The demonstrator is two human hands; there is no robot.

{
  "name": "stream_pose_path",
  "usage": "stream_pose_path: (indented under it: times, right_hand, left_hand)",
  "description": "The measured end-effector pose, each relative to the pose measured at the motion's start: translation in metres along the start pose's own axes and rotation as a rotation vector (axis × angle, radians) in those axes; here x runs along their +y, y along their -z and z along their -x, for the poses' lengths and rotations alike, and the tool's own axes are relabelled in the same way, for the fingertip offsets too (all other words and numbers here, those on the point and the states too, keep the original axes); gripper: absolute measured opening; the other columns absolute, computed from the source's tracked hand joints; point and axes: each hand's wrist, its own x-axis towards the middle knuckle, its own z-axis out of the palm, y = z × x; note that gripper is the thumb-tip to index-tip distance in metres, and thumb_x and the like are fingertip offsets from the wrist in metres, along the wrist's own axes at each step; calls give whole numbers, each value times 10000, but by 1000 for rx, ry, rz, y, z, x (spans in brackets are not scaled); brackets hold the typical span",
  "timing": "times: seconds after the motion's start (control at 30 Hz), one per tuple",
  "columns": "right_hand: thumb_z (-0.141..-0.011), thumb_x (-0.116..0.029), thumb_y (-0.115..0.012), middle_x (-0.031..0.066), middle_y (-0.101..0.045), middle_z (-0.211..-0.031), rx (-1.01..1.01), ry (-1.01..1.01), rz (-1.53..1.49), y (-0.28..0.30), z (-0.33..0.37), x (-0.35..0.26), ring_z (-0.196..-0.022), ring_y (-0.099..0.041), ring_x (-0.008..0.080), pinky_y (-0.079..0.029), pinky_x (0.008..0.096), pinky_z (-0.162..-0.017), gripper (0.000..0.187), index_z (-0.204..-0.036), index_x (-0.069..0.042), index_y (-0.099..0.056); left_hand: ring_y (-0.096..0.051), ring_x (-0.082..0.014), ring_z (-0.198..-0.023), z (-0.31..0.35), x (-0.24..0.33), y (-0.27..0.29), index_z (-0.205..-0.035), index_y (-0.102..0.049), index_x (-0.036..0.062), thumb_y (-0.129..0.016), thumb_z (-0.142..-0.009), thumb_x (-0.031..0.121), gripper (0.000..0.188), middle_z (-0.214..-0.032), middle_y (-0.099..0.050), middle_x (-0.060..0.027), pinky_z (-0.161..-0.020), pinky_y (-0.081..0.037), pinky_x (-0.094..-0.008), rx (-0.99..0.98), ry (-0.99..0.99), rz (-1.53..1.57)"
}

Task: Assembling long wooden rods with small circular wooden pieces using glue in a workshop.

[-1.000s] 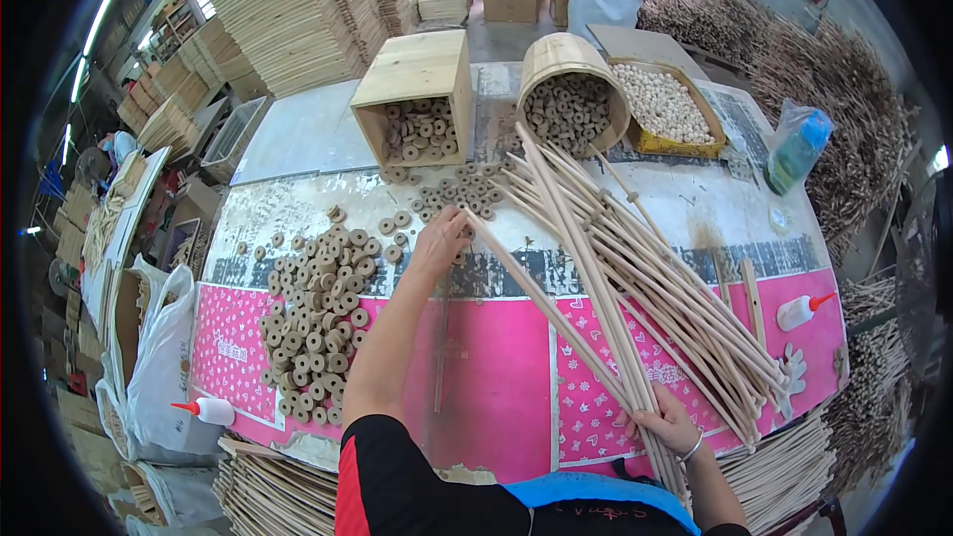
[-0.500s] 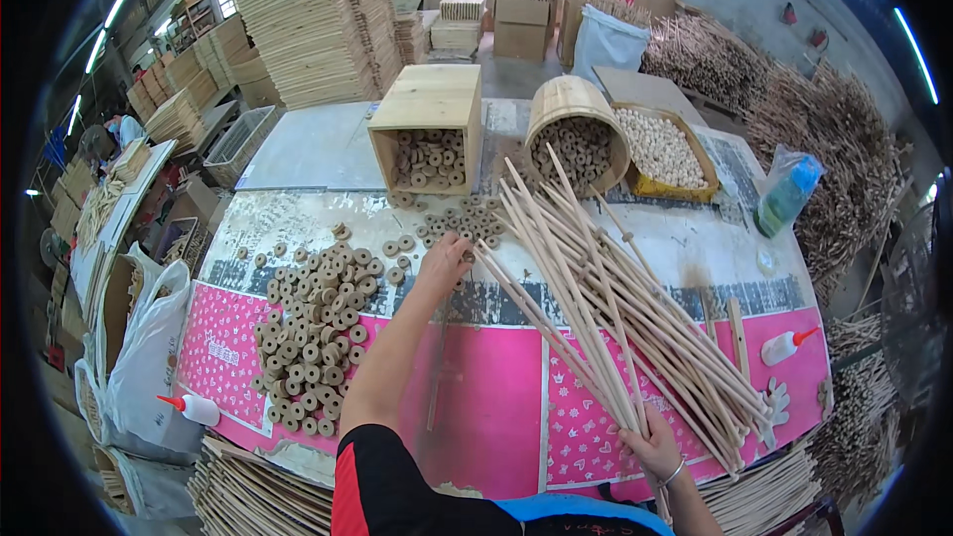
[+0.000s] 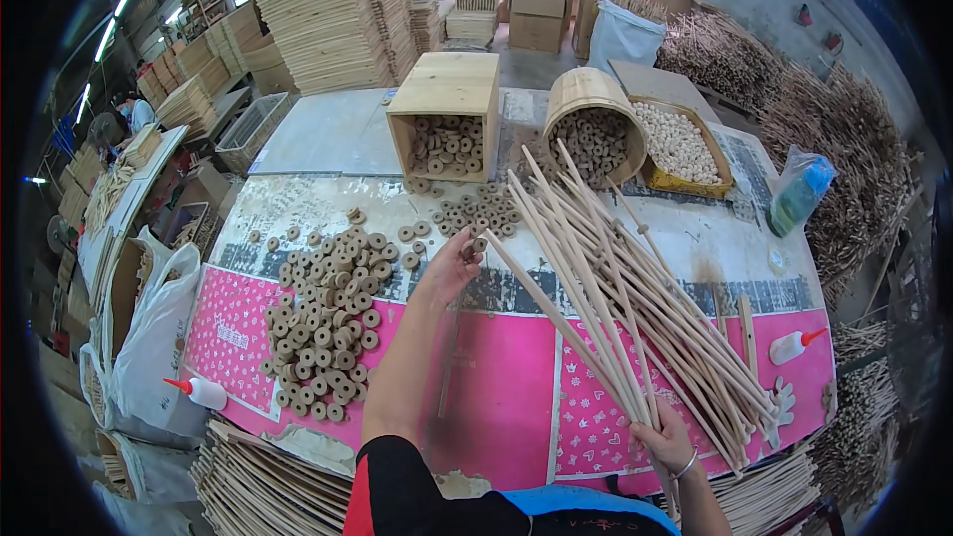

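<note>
My left hand (image 3: pixel 452 273) reaches over the middle of the table, its fingers pinching a small brown wooden ring (image 3: pixel 474 249). Close to that ring are the tips of long thin wooden sticks (image 3: pixel 556 310). Lower right, my right hand (image 3: pixel 663 439) grips several of these sticks near their lower ends, and they fan out up the table. More sticks (image 3: pixel 685 362) lie in a loose bundle just right of the held ones. A heap of brown rings (image 3: pixel 323 323) lies left of my left forearm, and a smaller spread of rings (image 3: pixel 476 213) is beyond my left hand.
A square wooden box (image 3: pixel 447 74) and a round wooden bucket (image 3: pixel 588 89) lie on their sides, rings inside. Pale beads fill a yellow tray (image 3: pixel 730 184). Glue bottles (image 3: pixel 208 394) (image 3: pixel 789 347) stand or lie at both sides. A green bottle (image 3: pixel 794 203) is far right.
My left hand has turned, so the ring in its fingers now shows beside the stick tips. My right hand keeps its grip on the sticks. The whole view has shifted slightly.
</note>
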Motion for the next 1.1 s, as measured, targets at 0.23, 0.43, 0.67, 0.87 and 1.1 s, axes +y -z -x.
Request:
stream_pose_path:
  times: [0.23, 0.43, 0.67, 0.87, 1.1]
  right_hand:
    - [-933, -63, -640, 72, -687, -990, -31, -65, -48, -1, 5, -5, -720, -617, 85, -496, 222, -579, 355, -1259, -5, -512]
    - [-931, -67, -646, 74, -689, -989, -47, -53, -30, 1, 4, -3, -704, -602, 82, -496, 222, -578, 373, -1272, -5, -510]
    - [-937, -84, -642, 76, -690, -995, -123, -78, -97, 3, -6, -9, -703, -618, 79, -510, 220, -564, 358, -1262, -3, -516]
    - [-930, -70, -624, 82, -674, -958, -68, -57, -67, -10, -25, -16, -706, -637, 100, -535, 240, -580, 323, -1231, -11, -526]
    - [-891, -78, -674, 46, -635, -784, 108, 121, 232, -3, -17, -1, -660, -599, 115, -479, 274, -583, 241, -1100, 1, -585]
  left_hand:
    - [-572, -75, -668, 5, 2, -1, -1022, -663, 101, -663, -972, 286, 191, -847, -651, 21, -497, -434, -193, 16, -20, -151]
    - [-549, -43, -662, 14, 10, -3, -1016, -683, 90, -691, -949, 236, 161, -863, -657, 28, -511, -417, -164, 10, -31, -239]
    - [-504, -14, -653, 26, 21, -18, -1092, -691, 45, -673, -945, 157, 186, -836, -624, 47, -502, -361, -175, -140, 63, -494]
    - [-454, -34, -668, 37, -25, -42, -1168, -699, 78, -676, -926, 243, 293, -823, -584, 56, -554, -347, -188, -189, 114, -738]
    - [-620, -137, -894, 28, 12, -8, -1314, -560, -19, -471, -1002, 87, 342, -1044, -615, -52, -681, -492, -216, 123, -64, -205]
